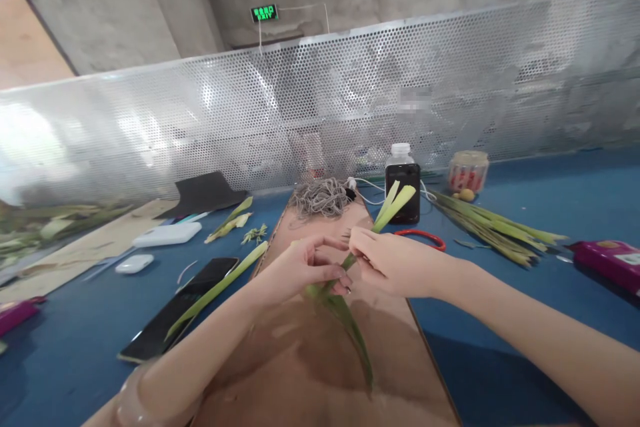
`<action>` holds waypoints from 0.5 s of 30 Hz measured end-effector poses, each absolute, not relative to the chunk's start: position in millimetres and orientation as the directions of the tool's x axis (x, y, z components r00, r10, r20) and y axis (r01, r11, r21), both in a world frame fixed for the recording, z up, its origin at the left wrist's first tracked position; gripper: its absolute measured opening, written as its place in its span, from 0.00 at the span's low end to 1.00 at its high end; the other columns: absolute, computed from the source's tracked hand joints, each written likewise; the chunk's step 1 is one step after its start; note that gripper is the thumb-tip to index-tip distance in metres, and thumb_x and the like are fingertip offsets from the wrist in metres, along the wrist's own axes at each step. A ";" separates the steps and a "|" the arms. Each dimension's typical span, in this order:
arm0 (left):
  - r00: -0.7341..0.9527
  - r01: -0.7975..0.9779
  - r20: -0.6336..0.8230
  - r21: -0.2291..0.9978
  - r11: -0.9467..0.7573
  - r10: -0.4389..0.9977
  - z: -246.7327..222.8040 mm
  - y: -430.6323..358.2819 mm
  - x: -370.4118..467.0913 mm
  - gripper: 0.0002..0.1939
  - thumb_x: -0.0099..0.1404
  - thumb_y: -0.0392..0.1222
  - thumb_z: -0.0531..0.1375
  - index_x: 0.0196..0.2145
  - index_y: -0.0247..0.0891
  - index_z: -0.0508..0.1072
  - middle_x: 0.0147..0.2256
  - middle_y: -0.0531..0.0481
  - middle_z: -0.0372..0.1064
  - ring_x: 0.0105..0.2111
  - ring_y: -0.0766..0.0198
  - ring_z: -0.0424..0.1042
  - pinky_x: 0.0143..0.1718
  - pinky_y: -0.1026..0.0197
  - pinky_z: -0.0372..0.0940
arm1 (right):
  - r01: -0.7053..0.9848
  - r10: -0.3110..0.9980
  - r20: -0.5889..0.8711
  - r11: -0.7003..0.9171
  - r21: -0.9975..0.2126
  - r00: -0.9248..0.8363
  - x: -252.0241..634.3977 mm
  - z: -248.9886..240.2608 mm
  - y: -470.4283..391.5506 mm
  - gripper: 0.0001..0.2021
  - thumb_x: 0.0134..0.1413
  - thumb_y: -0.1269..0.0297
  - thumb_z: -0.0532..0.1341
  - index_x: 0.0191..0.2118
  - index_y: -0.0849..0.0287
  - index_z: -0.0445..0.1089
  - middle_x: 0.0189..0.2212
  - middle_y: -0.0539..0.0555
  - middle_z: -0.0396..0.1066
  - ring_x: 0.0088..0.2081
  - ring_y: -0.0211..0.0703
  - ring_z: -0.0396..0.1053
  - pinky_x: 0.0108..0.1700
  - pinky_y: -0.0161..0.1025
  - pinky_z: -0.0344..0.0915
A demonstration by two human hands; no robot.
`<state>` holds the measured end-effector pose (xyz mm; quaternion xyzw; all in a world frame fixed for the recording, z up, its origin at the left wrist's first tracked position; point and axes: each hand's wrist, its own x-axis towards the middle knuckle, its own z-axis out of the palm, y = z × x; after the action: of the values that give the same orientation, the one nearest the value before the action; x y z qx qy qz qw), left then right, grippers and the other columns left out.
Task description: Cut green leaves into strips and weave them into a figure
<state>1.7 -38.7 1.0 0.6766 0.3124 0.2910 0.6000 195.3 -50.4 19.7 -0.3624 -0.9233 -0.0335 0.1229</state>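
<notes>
Both my hands meet over a long brown board, working on a green leaf strip (pixel 353 330). My right hand (pixel 383 260) is closed in a fist around it, and the strip's pale, split ends (pixel 395 205) stick up above the fist. My left hand (pixel 317 265) pinches the strip just below, with thumb and fingers curled round it. The dark green lower part hangs down over the board (pixel 390 360). Another pale green strip (pixel 220 293) lies left of the board, across a black phone (pixel 170 320).
A heap of grey cord (pixel 323 198) lies at the board's far end. Beyond my right hand are an upright phone (pixel 403 180), a red ring (pixel 425 235), a bundle of leaves (pixel 500 227) and a jar (pixel 469 173). A perforated metal screen (pixel 350 93) closes off the back.
</notes>
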 end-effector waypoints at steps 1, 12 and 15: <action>0.638 0.049 0.024 0.996 -0.072 0.769 1.0 -39.4 1.9 0.19 0.55 0.38 0.61 0.44 0.37 0.61 0.29 0.47 0.74 0.29 0.61 0.73 0.35 0.56 0.65 | 0.680 0.670 0.248 0.731 -0.056 -0.700 195.6 19.6 -50.1 0.02 0.48 0.73 0.49 0.29 0.60 0.53 0.19 0.46 0.55 0.18 0.32 0.50 0.20 0.33 0.38; 0.684 0.039 0.006 0.998 -0.044 0.730 -2.5 -40.2 2.1 0.08 0.51 0.35 0.63 0.31 0.32 0.74 0.32 0.44 0.74 0.30 0.62 0.73 0.33 0.59 0.65 | 0.639 0.706 0.208 0.704 -0.310 -0.677 199.9 22.4 -46.8 0.04 0.48 0.73 0.49 0.27 0.58 0.51 0.21 0.45 0.55 0.20 0.31 0.49 0.22 0.30 0.46; 0.676 -0.044 -0.016 0.997 0.062 0.737 -5.4 -39.2 2.6 0.09 0.51 0.34 0.63 0.33 0.33 0.75 0.31 0.44 0.75 0.32 0.60 0.73 0.35 0.58 0.66 | 0.612 0.700 0.221 0.707 -0.355 -0.679 200.9 22.6 -43.8 0.04 0.49 0.73 0.49 0.28 0.58 0.52 0.21 0.45 0.55 0.22 0.32 0.50 0.23 0.30 0.48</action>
<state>2.6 -39.2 -5.4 0.6204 0.2790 0.2900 0.6732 200.9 -43.8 22.6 -0.3614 -0.9075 0.1269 0.1723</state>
